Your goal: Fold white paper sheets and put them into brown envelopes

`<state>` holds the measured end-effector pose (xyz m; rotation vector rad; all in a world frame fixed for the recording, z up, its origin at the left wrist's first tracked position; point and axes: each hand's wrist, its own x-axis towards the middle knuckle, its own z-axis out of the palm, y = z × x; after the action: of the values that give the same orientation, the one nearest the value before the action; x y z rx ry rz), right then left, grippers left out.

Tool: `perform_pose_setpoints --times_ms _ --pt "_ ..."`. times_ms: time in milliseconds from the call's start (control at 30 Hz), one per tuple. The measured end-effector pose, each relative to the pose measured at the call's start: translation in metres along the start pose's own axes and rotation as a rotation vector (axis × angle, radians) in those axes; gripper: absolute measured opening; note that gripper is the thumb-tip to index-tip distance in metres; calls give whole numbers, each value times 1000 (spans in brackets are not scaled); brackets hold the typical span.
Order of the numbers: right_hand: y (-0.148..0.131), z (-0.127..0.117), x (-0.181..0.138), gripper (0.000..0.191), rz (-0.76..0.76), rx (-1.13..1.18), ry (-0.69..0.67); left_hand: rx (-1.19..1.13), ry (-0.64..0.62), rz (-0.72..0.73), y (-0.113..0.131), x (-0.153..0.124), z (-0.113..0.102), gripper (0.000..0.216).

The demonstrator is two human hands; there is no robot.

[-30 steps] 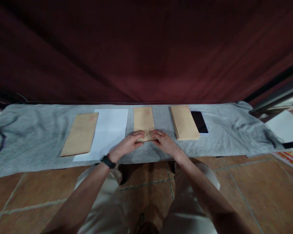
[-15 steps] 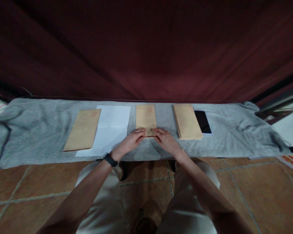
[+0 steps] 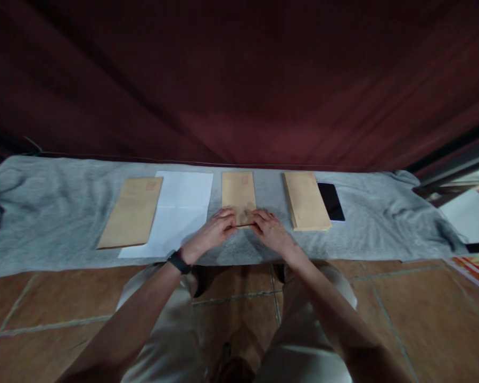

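Note:
A brown paper envelope [image 3: 238, 190] with a small red print at its far right corner lies upright in front of me on the grey cloth. My left hand [image 3: 219, 226] is closed on its near left corner, fingers curled over the edge. On the near right corner my right hand [image 3: 268, 226] grips in the same way. Between the hands the near edge shows a dark fold line. Fingertips under the edge are hidden. A dark watch [image 3: 179, 262] is on the left wrist.
On the left, another brown envelope [image 3: 131, 213] overlaps creased white paper [image 3: 183, 202]. A stack of brown envelopes [image 3: 306, 202] lies to the right, with a dark-screened phone [image 3: 332, 202] beside it. The grey cloth [image 3: 375, 213] ends near my knees; a dark red curtain hangs behind.
Both hands stay at the envelope's near edge, with the folded edge shifted slightly. The view has moved a little; the other things lie as before.

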<state>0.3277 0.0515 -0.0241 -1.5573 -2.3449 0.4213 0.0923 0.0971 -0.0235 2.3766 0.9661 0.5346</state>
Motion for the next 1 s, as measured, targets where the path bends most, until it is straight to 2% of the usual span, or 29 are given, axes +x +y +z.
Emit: perform_pose_setpoints --times_ms 300,1000 --pt "-10 11 4 20 59 -17 77 115 15 -8 -1 6 9 12" --pt "-13 21 6 13 99 -76 155 254 10 -65 7 10 7 11"
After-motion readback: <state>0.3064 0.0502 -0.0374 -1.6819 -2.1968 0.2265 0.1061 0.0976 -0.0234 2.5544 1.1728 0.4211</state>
